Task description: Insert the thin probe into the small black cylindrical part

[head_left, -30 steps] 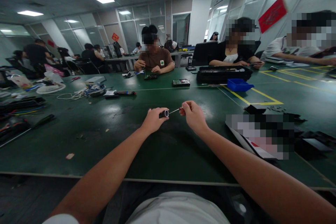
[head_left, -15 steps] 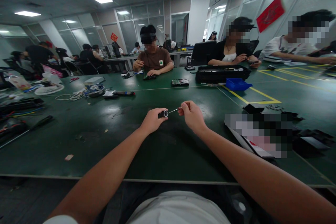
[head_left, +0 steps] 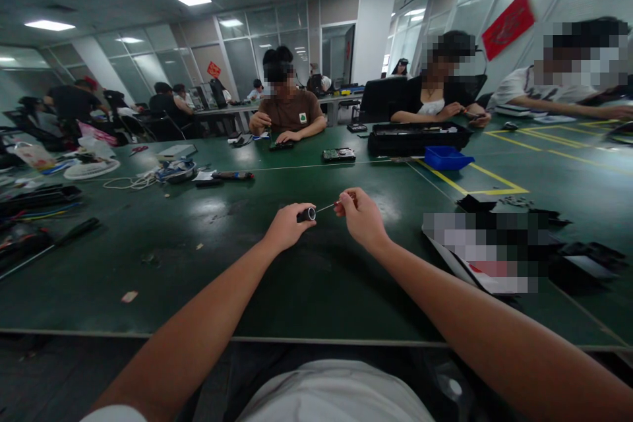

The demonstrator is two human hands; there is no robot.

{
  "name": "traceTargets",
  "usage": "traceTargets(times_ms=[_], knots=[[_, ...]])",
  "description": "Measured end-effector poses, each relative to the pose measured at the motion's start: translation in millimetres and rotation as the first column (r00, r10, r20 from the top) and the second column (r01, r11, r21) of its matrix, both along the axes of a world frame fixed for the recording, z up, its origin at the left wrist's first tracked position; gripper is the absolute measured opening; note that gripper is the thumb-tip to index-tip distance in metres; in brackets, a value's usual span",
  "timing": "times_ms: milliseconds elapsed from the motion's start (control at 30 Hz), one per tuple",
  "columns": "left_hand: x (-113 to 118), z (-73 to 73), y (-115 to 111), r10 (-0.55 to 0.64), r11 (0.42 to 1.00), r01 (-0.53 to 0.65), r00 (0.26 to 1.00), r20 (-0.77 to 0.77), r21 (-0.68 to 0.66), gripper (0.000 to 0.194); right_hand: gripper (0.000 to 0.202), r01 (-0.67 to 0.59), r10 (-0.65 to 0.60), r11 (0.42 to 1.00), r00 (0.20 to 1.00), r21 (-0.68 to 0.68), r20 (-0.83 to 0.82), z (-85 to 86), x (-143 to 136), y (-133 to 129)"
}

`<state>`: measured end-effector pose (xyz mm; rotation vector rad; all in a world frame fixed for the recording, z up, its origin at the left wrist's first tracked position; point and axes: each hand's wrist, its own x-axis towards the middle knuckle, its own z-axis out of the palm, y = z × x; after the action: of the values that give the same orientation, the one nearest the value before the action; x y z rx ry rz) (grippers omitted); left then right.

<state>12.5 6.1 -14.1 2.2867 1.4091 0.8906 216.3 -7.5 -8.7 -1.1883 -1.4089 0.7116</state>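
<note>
My left hand is closed around a small black cylinder with a pale ring at its right end. In my right hand is a thin screwdriver, pinched by its reddish handle, most of which the fingers cover. Its metal shaft points left to the ringed end of the cylinder. Whether the tip touches it or reaches inside I cannot make out. Both hands are held above the green table, close together.
Beyond my hands lies a hard drive. A blue bin and a long black case stand at back right, black parts at right. Cables and tools lie left. Co-workers sit across the table.
</note>
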Motion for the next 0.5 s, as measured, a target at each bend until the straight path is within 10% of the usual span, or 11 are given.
traceTargets(times_ms=[500], knots=[[0.3, -1.1, 1.2, 0.015, 1.0, -0.015, 0.999, 0.043, -0.021, 0.041, 0.02, -0.034, 0.031, 0.999, 0.997, -0.04, -0.073, 4.8, -2.6, -3.5]])
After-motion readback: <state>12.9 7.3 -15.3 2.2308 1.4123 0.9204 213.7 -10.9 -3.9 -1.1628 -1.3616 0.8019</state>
